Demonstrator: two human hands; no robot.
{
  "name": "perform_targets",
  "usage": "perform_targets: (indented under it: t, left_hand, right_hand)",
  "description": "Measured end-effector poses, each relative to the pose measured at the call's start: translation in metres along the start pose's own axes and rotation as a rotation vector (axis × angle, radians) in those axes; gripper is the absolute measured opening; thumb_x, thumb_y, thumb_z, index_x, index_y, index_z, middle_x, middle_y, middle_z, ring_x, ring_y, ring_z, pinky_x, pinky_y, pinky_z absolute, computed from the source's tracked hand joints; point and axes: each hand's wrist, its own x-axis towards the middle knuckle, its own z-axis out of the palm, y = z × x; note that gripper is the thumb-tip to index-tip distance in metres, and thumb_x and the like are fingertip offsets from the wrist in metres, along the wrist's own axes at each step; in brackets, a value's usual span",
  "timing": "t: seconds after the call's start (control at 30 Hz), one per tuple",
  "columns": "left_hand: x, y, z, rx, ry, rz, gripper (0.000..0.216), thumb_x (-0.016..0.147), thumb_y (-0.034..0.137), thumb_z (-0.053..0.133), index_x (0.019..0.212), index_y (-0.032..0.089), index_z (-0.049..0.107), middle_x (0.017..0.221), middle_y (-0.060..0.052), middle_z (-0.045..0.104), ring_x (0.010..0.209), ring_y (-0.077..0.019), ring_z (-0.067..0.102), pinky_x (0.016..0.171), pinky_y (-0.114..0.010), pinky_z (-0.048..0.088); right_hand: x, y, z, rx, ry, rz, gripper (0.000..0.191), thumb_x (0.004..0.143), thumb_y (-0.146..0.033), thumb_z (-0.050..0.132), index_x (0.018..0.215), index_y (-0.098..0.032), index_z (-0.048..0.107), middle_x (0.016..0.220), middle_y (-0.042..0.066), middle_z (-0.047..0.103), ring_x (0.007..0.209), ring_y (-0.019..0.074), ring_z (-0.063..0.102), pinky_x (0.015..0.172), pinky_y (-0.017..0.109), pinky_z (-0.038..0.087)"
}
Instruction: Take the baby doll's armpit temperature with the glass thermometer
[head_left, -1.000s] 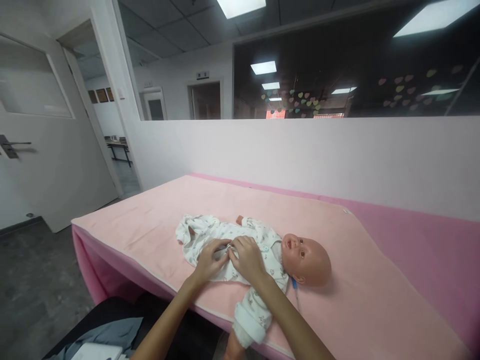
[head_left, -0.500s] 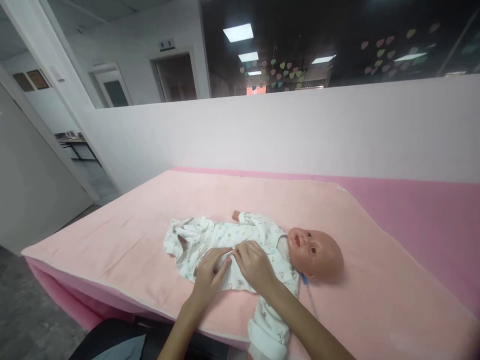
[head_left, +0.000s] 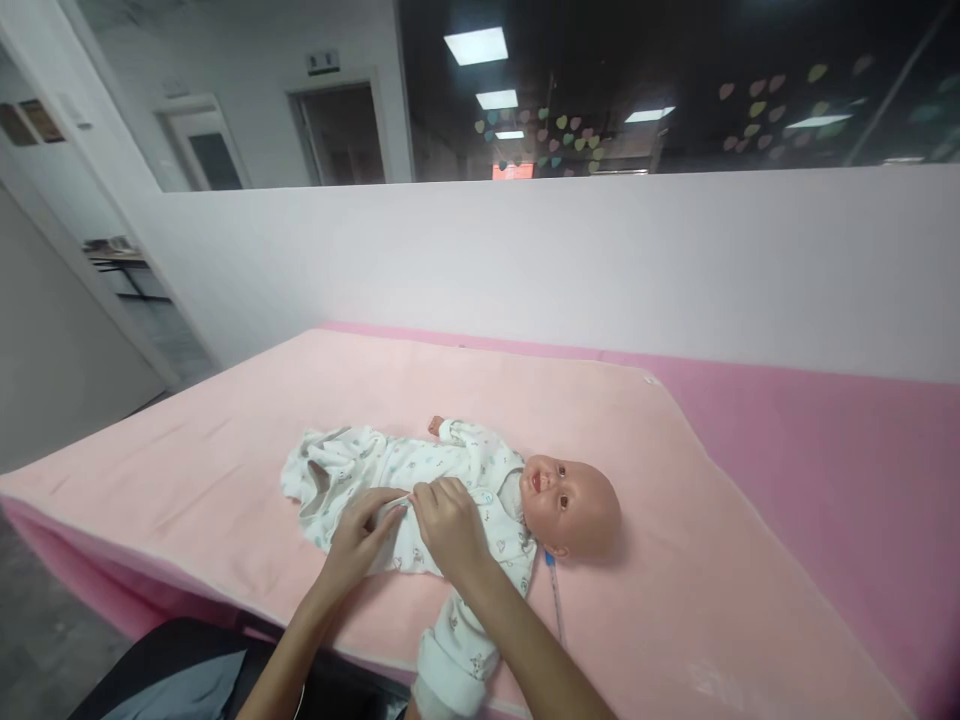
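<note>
A baby doll point(head_left: 574, 508) lies on its back with its head to the right. It wears a white patterned romper point(head_left: 420, 458) with long sleeves. My left hand point(head_left: 360, 535) pinches the front edge of the romper at the doll's middle. Right beside it, my right hand point(head_left: 450, 525) pinches the same edge, nearer the chest. The fingertips of both hands almost meet, and whatever fastener lies between them is hidden. One sleeve point(head_left: 454, 655) stretches toward me with a wide folded cuff. A thin strip with a blue end point(head_left: 553, 575) sticks out by the doll's neck.
A peach blanket point(head_left: 660, 620) covers the table over a pink cloth point(head_left: 810, 450). Behind stands a white low wall point(head_left: 562, 265) with dark glass above. A chair with grey cloth point(head_left: 184, 690) is at the lower left, by the table's front edge.
The whole view has shifted, so doll and hands appear further left. Both hands stay closed on the romper's front edge, with little visible movement against the doll.
</note>
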Motion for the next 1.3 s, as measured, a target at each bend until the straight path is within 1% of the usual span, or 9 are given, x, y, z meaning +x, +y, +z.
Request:
perform_targets:
  t: [0.13, 0.27, 0.47, 0.6, 0.7, 0.9, 1.07, 1.17, 1.3]
  left_hand:
    - [-0.007, 0.005, 0.004, -0.075, 0.068, -0.109, 0.027, 0.083, 0.035, 0.049, 0.100, 0.021, 0.065, 0.108, -0.008, 0.062, 0.101, -0.0246, 0.055, 0.086, -0.039, 0.046]
    - [-0.010, 0.009, 0.012, -0.106, 0.161, -0.204, 0.030, 0.081, 0.036, 0.051, 0.100, 0.019, 0.065, 0.107, -0.008, 0.063, 0.103, -0.0256, 0.055, 0.088, -0.039, 0.045]
    - [-0.011, 0.013, 0.014, -0.115, 0.227, -0.219, 0.025, 0.077, 0.037, 0.056, 0.088, 0.018, 0.068, 0.100, -0.007, 0.065, 0.099, -0.0247, 0.056, 0.087, -0.036, 0.045]
    - [-0.012, 0.016, 0.015, -0.115, 0.258, -0.257, 0.027, 0.076, 0.037, 0.057, 0.092, 0.016, 0.064, 0.095, -0.006, 0.064, 0.089, -0.0219, 0.058, 0.079, -0.032, 0.046]
    - [-0.011, 0.016, 0.016, -0.139, 0.298, -0.252, 0.029, 0.074, 0.038, 0.058, 0.093, 0.016, 0.060, 0.094, -0.006, 0.062, 0.086, -0.0197, 0.057, 0.073, -0.029, 0.047]
    - [-0.008, 0.009, 0.015, -0.084, 0.261, -0.216, 0.029, 0.075, 0.038, 0.056, 0.093, 0.017, 0.058, 0.096, -0.006, 0.061, 0.090, -0.0200, 0.056, 0.076, -0.028, 0.045]
    - [-0.008, -0.002, 0.013, -0.099, 0.189, -0.213, 0.031, 0.077, 0.038, 0.054, 0.099, 0.017, 0.056, 0.096, -0.006, 0.060, 0.094, -0.0213, 0.055, 0.079, -0.030, 0.044]
    - [-0.009, 0.002, 0.012, -0.071, 0.154, -0.187, 0.024, 0.079, 0.035, 0.051, 0.094, 0.019, 0.056, 0.096, -0.005, 0.059, 0.094, -0.0210, 0.054, 0.081, -0.030, 0.043]
    - [-0.011, 0.012, 0.013, -0.134, 0.117, -0.103, 0.017, 0.081, 0.030, 0.046, 0.092, 0.019, 0.054, 0.091, -0.005, 0.058, 0.089, -0.0191, 0.054, 0.078, -0.030, 0.043]
  right_hand:
    - [-0.001, 0.000, 0.001, 0.038, 0.047, -0.003, 0.021, 0.091, -0.021, 0.038, 0.072, -0.020, 0.045, 0.064, 0.002, 0.050, 0.063, 0.0175, 0.048, 0.063, 0.032, 0.037]
    - [-0.002, 0.000, 0.004, 0.089, 0.081, 0.014, 0.019, 0.090, -0.020, 0.041, 0.071, -0.021, 0.044, 0.064, 0.002, 0.050, 0.062, 0.0176, 0.049, 0.064, 0.033, 0.038]
    - [-0.002, 0.001, 0.008, 0.118, 0.095, 0.012, 0.016, 0.087, -0.014, 0.044, 0.072, -0.020, 0.045, 0.064, 0.003, 0.051, 0.064, 0.0189, 0.049, 0.064, 0.034, 0.038]
    - [-0.002, 0.002, 0.009, 0.125, 0.075, 0.026, 0.013, 0.086, -0.015, 0.045, 0.074, -0.020, 0.045, 0.063, 0.003, 0.051, 0.068, 0.0202, 0.050, 0.064, 0.034, 0.038]
    - [-0.001, 0.002, 0.009, 0.115, 0.070, 0.022, 0.012, 0.085, -0.015, 0.047, 0.074, -0.020, 0.046, 0.063, 0.003, 0.051, 0.069, 0.0204, 0.050, 0.064, 0.033, 0.038]
    - [-0.002, 0.002, 0.009, 0.079, 0.046, 0.000, 0.013, 0.082, -0.010, 0.048, 0.073, -0.020, 0.045, 0.067, 0.003, 0.052, 0.067, 0.0186, 0.049, 0.066, 0.033, 0.039]
    - [-0.003, 0.003, 0.010, 0.057, 0.054, -0.015, 0.014, 0.085, -0.016, 0.048, 0.072, -0.020, 0.045, 0.067, 0.001, 0.052, 0.066, 0.0172, 0.048, 0.066, 0.032, 0.038]
    - [-0.003, 0.003, 0.008, 0.048, 0.048, -0.008, 0.014, 0.087, -0.018, 0.046, 0.073, -0.020, 0.045, 0.067, 0.001, 0.052, 0.066, 0.0165, 0.048, 0.066, 0.031, 0.037]
    - [-0.002, 0.002, 0.006, 0.051, 0.017, -0.009, 0.015, 0.088, -0.019, 0.045, 0.073, -0.020, 0.045, 0.069, 0.001, 0.053, 0.067, 0.0162, 0.048, 0.065, 0.030, 0.036]
